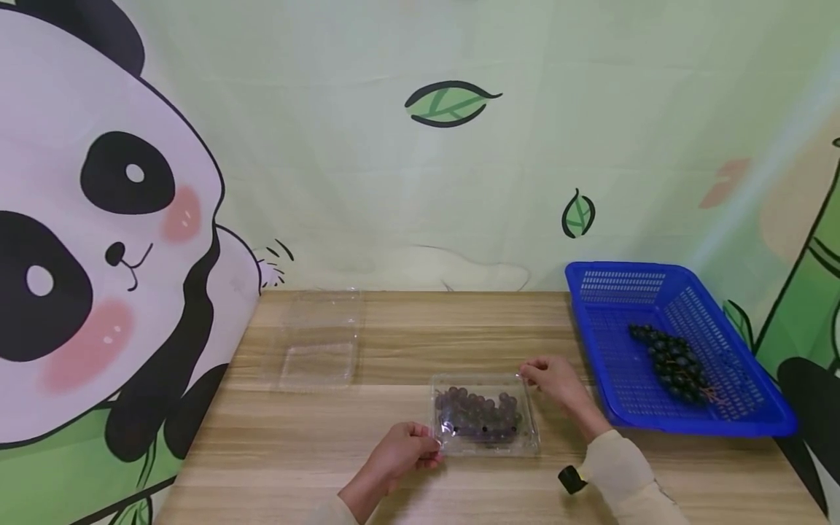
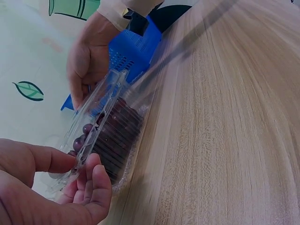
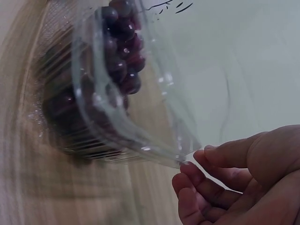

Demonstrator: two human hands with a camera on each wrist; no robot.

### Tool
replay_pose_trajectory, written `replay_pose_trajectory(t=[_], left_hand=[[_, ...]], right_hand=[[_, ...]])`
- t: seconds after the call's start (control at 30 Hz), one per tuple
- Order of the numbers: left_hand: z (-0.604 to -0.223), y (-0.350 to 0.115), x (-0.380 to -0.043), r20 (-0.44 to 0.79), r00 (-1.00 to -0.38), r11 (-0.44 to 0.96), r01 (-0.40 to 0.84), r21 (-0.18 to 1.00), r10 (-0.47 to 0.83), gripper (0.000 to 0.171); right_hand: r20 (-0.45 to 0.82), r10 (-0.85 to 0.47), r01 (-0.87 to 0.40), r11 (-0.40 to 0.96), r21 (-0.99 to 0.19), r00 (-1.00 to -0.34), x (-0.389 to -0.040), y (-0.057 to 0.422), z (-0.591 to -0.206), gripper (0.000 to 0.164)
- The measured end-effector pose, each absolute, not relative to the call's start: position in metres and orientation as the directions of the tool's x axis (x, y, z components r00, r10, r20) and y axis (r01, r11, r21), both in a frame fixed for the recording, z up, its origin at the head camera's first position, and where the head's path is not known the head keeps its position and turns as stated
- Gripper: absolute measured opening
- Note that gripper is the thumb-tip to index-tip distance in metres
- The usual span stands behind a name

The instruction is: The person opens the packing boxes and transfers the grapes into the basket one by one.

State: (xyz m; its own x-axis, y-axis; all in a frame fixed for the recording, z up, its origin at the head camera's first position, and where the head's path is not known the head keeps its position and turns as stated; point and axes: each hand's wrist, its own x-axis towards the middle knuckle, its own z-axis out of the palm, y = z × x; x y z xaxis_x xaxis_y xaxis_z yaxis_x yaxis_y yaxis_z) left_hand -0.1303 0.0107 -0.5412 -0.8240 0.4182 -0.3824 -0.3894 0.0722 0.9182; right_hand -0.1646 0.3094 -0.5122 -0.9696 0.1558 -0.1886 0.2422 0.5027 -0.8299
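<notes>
A clear plastic clamshell box (image 1: 530, 440) with dark purple grapes (image 1: 479, 417) in it stands on the table in the head view. My left hand (image 1: 402, 450) pinches its near left corner between thumb and fingers. At the far right corner, the thumb and fingertips of my right hand (image 1: 556, 379) pinch the rim. The left wrist view shows the lid (image 2: 99, 89) lying over the grapes, its edge close along the base's rim. Ribbed side walls and several round grapes (image 3: 123, 28) show in the right wrist view.
A blue plastic basket (image 1: 593, 350) stands at the right, with a bunch of dark grapes (image 1: 676, 364) inside. Another clear plastic box (image 1: 321, 339) sits at the back left of the wooden table (image 1: 262, 452). A cloth with a printed panda (image 1: 164, 277) hangs behind.
</notes>
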Motion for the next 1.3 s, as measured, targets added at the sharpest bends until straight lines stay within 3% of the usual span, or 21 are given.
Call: replay_pose_trajectory(t=[0.37,1.3], left_hand=[[-0.543,0.01,-0.13,-0.393,-0.82,0.083,-0.396,0.914,0.415,0.007],[-0.543,0.011,-0.131,-0.393,-0.817,0.075,-0.401,0.913,0.422,0.01]], right_hand=[[-0.061,0.116,0.121,0.638,-0.76,-0.991,-0.16,0.305,-0.497,0.022],[0.195,-0.009,-0.141,0.725,-0.674,-0.981,-0.135,0.256,-0.477,0.007]])
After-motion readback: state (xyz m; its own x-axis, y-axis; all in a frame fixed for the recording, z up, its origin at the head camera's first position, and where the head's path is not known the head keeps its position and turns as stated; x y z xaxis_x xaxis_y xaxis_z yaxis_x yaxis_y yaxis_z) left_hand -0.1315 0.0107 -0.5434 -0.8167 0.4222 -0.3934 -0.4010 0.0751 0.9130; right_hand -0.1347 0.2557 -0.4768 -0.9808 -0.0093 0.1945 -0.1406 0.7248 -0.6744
